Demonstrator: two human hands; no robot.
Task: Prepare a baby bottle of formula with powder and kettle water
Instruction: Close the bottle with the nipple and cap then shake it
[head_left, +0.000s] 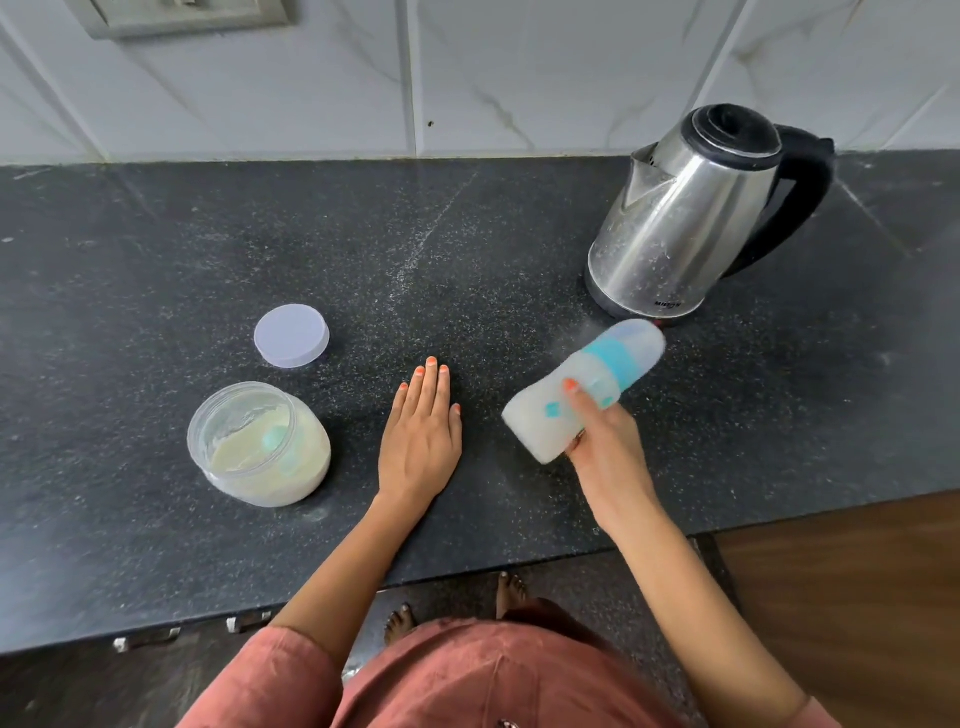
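Milky bottle (582, 389) tilted, gripped in right hand (605, 434)

**What I cannot make out here**

The baby bottle (584, 389) is smeared by motion blur, so I cannot read its markings. Of the right hand (608, 447) I see the thumb; the fingers lie hidden behind the bottle. A teal shape (274, 440) in the powder jar (244, 410) is hazy through the wall. On the kettle (691, 208), the lettering near the base is too small to read. A wall fitting (182, 15) is cut off by the top edge.
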